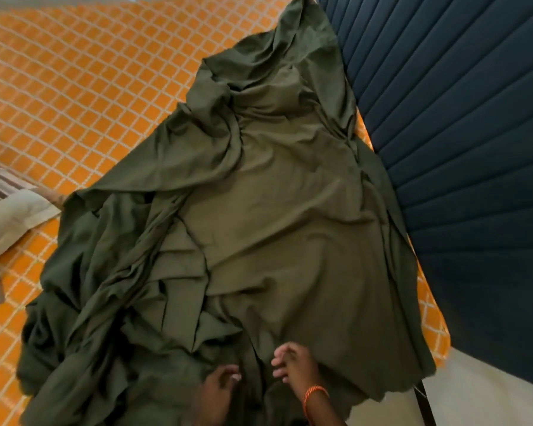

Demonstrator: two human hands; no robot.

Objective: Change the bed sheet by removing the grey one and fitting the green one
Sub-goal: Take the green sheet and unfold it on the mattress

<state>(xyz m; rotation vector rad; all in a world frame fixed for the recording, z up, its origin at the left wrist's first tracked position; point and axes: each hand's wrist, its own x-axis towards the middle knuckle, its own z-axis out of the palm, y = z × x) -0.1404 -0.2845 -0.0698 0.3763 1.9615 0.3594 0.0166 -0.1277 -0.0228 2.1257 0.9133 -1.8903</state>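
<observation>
- Head view: a green sheet (259, 226) lies crumpled and half spread across a mattress (83, 87) whose cover is orange with a white diamond lattice.
- The sheet runs from the near edge at the bottom of the frame up to a narrow end at the top, beside the headboard (462, 124) — dark blue, padded in parallel channels, filling the right side.
- The middle of the sheet is fairly flat; its left part is bunched in deep folds and heaps at the lower left.
- The sheet's right edge lies close along the foot of the headboard, with a thin strip of orange mattress showing between them lower right.
- The left hand (220, 384) is at the bottom centre, fingers curled down onto the sheet; its grip seems to pinch a fold of fabric, though blur hides the exact hold.
- The right hand (293, 364) is just beside it, fingers bent with the tips on the sheet — whether this grip is clamped on cloth or only touching, I cannot tell.
- An orange band (316, 395) circles the right wrist.
- A pale pillow (10, 216) sits at the left edge on the mattress, near the sheet's left folds, with striped fabric just above it.
- Pale floor (474, 392) shows at the lower right, below the headboard.
</observation>
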